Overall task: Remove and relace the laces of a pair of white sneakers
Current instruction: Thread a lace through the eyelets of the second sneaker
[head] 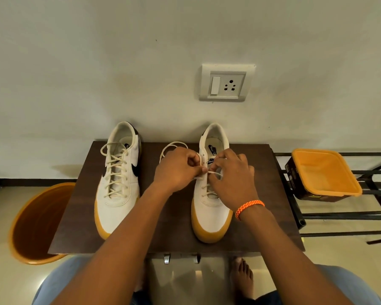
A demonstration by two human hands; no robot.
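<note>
White sneakers, 2 of them w/ tan soles, stand side by side on dark wood surface [176, 227], toes toward the person, heels toward wall, long axes parallel, near to far. Left sneaker [118, 183] fully laced. Right sneaker [211, 205] laced partway up. 2 hands over it: left hand [176, 170] grip pinching the lace [213, 172], right hand [231, 172] grip pinching same lace by the eyelets. 1 loose lace loop [172, 146] lies btwn the shoes. 1 orange wristband [249, 208] on right wrist.

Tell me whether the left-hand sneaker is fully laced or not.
Laced. The left sneaker shows lace crossings up its eyelet rows, with the ends lying loose near the collar; no knot is visible.
</note>
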